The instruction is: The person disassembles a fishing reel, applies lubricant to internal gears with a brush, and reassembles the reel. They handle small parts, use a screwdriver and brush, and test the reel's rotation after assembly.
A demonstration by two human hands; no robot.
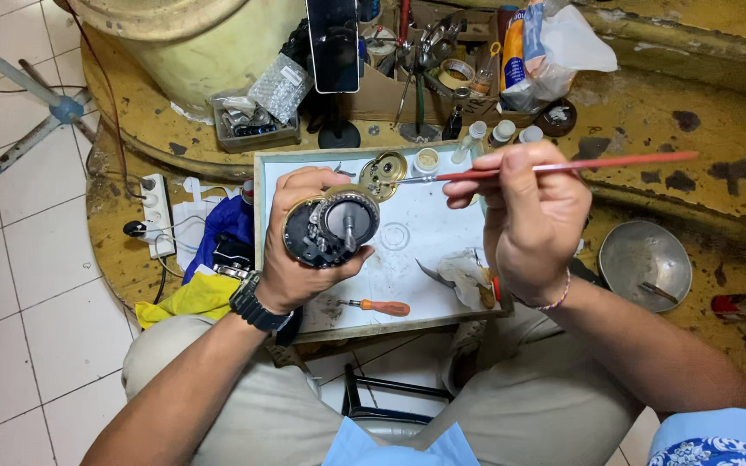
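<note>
A worn, paint-stained yellow desk carries everything here, and a pale white work tray lies on it just in front of the person's knees. Above the tray's left half, the left hand holds a round grey mechanism, its gears and a short metal shaft facing up; the fingers wrap around its rim, gripping it clear of the tray. The right hand hovers over the tray's right side, its fingers pinching a thin red brush that lies nearly level, the tip pointing left toward a round brass part resting at the tray's top edge. A small round jar stands just beside that brass part. Near the tray's front edge lies a small screwdriver with an orange handle. A metal bowl sits on the desk, to the right of the tray.
</note>
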